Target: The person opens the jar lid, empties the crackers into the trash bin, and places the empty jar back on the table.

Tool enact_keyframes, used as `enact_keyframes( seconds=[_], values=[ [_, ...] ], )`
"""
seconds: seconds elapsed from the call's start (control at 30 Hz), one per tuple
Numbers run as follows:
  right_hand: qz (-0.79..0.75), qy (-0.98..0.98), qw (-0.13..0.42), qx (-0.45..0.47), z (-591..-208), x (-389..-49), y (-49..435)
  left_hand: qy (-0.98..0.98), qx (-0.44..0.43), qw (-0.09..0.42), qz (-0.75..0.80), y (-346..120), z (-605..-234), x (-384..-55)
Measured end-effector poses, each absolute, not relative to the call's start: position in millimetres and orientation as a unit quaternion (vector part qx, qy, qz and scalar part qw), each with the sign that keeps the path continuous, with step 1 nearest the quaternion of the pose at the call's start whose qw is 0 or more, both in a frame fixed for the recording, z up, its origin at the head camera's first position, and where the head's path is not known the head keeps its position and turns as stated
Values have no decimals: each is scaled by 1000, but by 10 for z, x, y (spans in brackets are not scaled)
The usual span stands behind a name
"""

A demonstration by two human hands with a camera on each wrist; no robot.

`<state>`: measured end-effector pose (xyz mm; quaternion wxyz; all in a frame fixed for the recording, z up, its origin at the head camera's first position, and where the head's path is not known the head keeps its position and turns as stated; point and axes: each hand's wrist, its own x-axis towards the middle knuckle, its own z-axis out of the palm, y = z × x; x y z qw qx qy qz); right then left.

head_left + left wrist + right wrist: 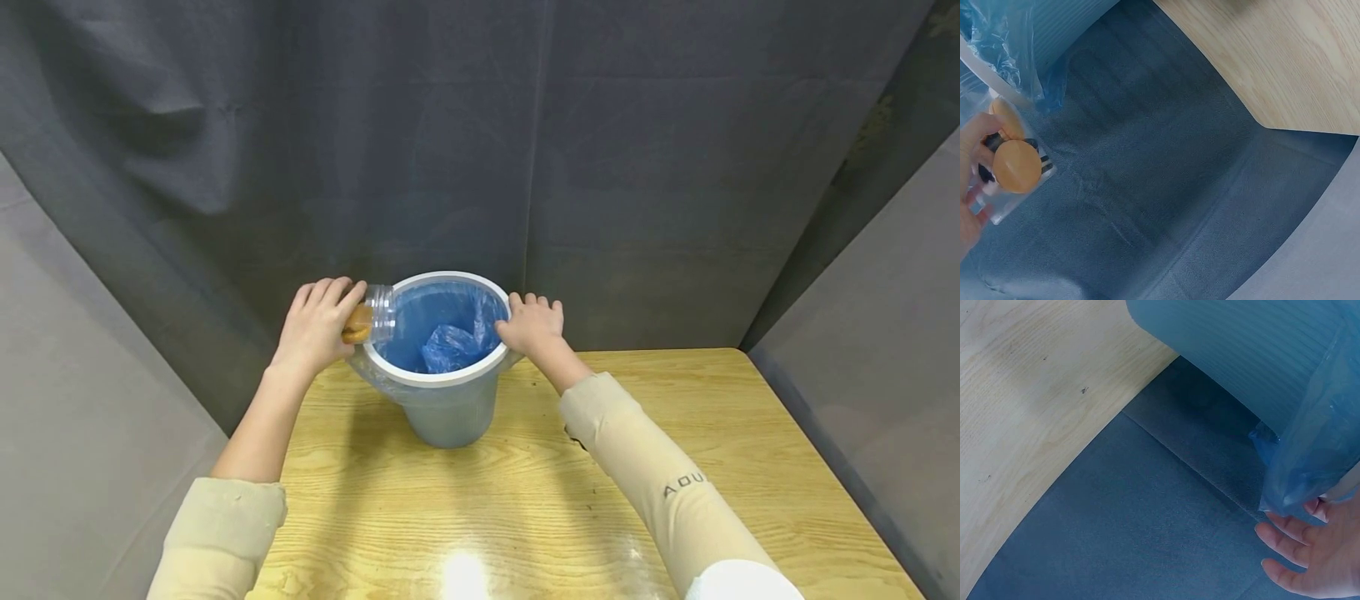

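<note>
My left hand (313,327) grips a clear plastic jar (381,314), which lies on its side with its threaded mouth at the left rim of a blue trash can (450,417). Inside the jar are rounded orange-brown pieces (1017,165) and something dark with stripes. A thin blue bag (453,346) lines the can, folded over its white rim and bunched inside. On the opposite side, my right hand (534,325) holds the rim between thumb and forefinger. The other right fingers (1285,544) spread loosely outside, beside the overhanging bag.
The can stands toward the far edge of a wood-grain table (420,508). Behind it hangs a dark grey curtain (450,150). Light grey panels close in the left side (82,400) and the right side (870,358).
</note>
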<state>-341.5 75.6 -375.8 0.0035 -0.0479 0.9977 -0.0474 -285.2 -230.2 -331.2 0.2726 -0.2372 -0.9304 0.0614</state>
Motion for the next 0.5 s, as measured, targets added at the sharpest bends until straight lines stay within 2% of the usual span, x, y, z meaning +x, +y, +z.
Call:
enact_keyframes(
  seconds=[0.17, 0.5],
  values=[
    [-47, 998, 4, -48, -3755, -3415, 757, -923, -244, 289, 75, -2297, -3310, -2862],
    [-46, 998, 6, -50, -3749, -3412, 757, -923, -243, 278, 106, -2273, -3287, -2850]
  ],
)
